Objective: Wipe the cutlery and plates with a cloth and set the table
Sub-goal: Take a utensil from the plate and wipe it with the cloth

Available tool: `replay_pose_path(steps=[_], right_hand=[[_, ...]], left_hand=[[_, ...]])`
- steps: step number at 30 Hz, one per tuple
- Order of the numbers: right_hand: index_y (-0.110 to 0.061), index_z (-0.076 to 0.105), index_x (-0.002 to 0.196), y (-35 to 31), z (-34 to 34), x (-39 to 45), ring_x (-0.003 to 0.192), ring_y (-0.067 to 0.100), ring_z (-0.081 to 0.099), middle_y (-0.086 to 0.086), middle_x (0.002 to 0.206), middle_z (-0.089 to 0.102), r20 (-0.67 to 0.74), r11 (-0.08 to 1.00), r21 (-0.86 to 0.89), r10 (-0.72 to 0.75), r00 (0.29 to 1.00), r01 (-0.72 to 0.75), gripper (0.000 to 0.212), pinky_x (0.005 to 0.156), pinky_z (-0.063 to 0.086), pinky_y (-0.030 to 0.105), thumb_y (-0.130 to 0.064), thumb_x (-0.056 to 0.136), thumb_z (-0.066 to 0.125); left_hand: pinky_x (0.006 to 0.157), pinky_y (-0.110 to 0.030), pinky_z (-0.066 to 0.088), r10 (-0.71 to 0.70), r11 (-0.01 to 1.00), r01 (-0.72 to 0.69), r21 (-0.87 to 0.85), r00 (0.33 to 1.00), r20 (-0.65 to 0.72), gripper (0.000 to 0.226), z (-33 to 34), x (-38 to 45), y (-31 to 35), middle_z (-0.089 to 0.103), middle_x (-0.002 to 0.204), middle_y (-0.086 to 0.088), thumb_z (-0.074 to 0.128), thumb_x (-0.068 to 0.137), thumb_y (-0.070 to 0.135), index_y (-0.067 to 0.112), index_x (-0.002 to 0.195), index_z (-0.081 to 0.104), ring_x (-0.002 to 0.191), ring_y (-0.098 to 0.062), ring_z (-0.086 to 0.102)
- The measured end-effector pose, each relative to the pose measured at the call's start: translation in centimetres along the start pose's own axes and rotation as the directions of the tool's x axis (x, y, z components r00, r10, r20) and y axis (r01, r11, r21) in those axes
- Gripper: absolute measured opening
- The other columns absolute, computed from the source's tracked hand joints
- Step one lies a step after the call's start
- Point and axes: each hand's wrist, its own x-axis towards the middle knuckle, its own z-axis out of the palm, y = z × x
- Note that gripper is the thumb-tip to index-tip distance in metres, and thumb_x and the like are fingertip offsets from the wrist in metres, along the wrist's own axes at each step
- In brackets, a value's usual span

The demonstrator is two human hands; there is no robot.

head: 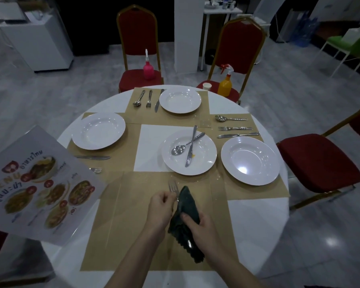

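Over the tan placemat [133,225], left hand [161,208] pinches a shiny fork [173,187], handle seemingly wrapped in the right hand's [197,225] gripped dark cloth [185,217].

Pretty dim overall, room's looking murky and greyish. Overhead light is bouncing a bright glare spot off the right-hand plate [250,160] and the floor [330,241]. Wide-angle lens is bending the edges, and the menu sheet [40,183] is looking soft.

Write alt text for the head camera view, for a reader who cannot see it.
A person's left hand holds a silver fork while the right hand wipes its handle with a dark green cloth above a tan placemat on a round white table. Four white plates are laid out; the nearest white plate holds a spoon and knife.
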Motion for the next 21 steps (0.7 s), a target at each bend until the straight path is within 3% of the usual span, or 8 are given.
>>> replay_pose_path(steps=[3, 7, 10, 13, 15, 17, 19, 21], right_hand=[[-0.010, 0.068, 0.099, -1.0, -0.4, 0.8, 0.074, 0.025, 0.073, 0.014, 0.085, 0.074, -0.043, 1.000, 0.007, -0.010, 0.999, 0.010, 0.017, 0.062, 0.060, 0.037, -0.025, 0.095, 0.061], [-0.016, 0.069, 0.099, -0.5, -0.5, 0.3, 0.083, 0.015, 0.072, 0.004, 0.089, 0.075, 0.011, 0.996, -0.080, -0.037, 0.999, 0.038, 0.016, 0.077, 0.060, 0.037, -0.030, 0.094, 0.062], [-0.016, 0.068, 0.100, 0.2, -0.9, -0.6, 0.088, 0.012, 0.071, 0.002, 0.094, 0.075, 0.103, 0.997, -0.072, 0.021, 0.994, -0.014, 0.013, 0.081, 0.058, 0.030, -0.027, 0.093, 0.065], [-0.020, 0.068, 0.100, 0.1, -2.1, -0.3, 0.089, 0.013, 0.072, 0.000, 0.094, 0.076, 0.108, 0.997, -0.047, 0.067, 0.992, -0.062, 0.012, 0.081, 0.058, 0.028, -0.029, 0.092, 0.066], [-0.021, 0.068, 0.099, -0.2, -2.7, 0.2, 0.087, 0.010, 0.072, -0.002, 0.091, 0.076, 0.064, 0.997, -0.061, 0.043, 0.997, -0.039, 0.013, 0.079, 0.058, 0.026, -0.031, 0.091, 0.065], [-0.020, 0.067, 0.099, -0.5, -3.0, 0.6, 0.084, 0.010, 0.072, -0.003, 0.089, 0.076, 0.041, 0.998, -0.070, 0.003, 0.999, 0.000, 0.012, 0.076, 0.058, 0.025, -0.029, 0.092, 0.065], [-0.019, 0.068, 0.101, -0.7, -3.1, 0.8, 0.085, 0.011, 0.072, -0.001, 0.091, 0.076, 0.079, 0.996, -0.087, -0.009, 0.997, 0.016, 0.013, 0.077, 0.058, 0.026, -0.029, 0.092, 0.065], [-0.019, 0.068, 0.102, -0.3, -3.5, 0.7, 0.088, 0.011, 0.072, -0.002, 0.093, 0.076, 0.153, 0.994, -0.113, 0.007, 0.988, 0.011, 0.013, 0.078, 0.057, 0.026, -0.026, 0.092, 0.065]], left_hand=[[0.045, -0.022, 0.034, 0.015, 0.999, -0.017, 0.037, 0.998, 0.058, 0.028, 1.1, -0.7, -0.1, 0.049, 0.058, 0.000, 0.055, 0.095, 0.016, 0.012, 0.068, 0.050, 0.053, -0.011, 0.042], [0.054, -0.031, 0.035, 0.025, 1.000, -0.026, -0.006, 0.997, -0.079, 0.025, 0.7, 1.5, 1.2, 0.047, 0.061, -0.004, 0.060, 0.090, 0.022, 0.008, 0.070, 0.054, 0.057, -0.014, 0.041], [0.050, -0.030, 0.032, -0.010, 0.993, -0.007, -0.118, 0.989, -0.144, 0.028, 0.0, 2.1, 1.5, 0.043, 0.055, -0.001, 0.059, 0.091, 0.019, 0.012, 0.067, 0.049, 0.052, -0.014, 0.036], [0.054, -0.030, 0.041, -0.032, 0.987, 0.018, -0.161, 0.996, -0.079, 0.025, 0.0, 1.4, 1.4, 0.057, 0.060, -0.005, 0.056, 0.095, 0.021, 0.004, 0.076, 0.057, 0.056, -0.017, 0.050], [0.058, -0.029, 0.044, -0.005, 0.996, 0.007, -0.088, 1.000, 0.024, 0.026, 0.5, 0.7, 1.5, 0.063, 0.068, -0.005, 0.056, 0.094, 0.023, 0.003, 0.080, 0.064, 0.062, -0.015, 0.055], [0.057, -0.025, 0.044, 0.047, 0.999, -0.049, 0.011, 0.992, 0.113, 0.028, 1.5, -0.3, 1.6, 0.061, 0.064, -0.001, 0.057, 0.094, 0.022, 0.007, 0.072, 0.063, 0.062, -0.012, 0.054], [0.054, -0.022, 0.044, 0.081, 0.996, -0.084, 0.023, 0.991, 0.110, 0.030, 2.0, -0.9, 1.8, 0.059, 0.061, 0.001, 0.057, 0.095, 0.023, 0.009, 0.069, 0.062, 0.060, -0.009, 0.053], [0.054, -0.025, 0.043, 0.060, 0.996, -0.060, -0.070, 0.998, 0.008, 0.027, 1.7, -0.3, 1.8, 0.061, 0.065, -0.002, 0.056, 0.095, 0.021, 0.007, 0.073, 0.064, 0.059, -0.011, 0.053]])
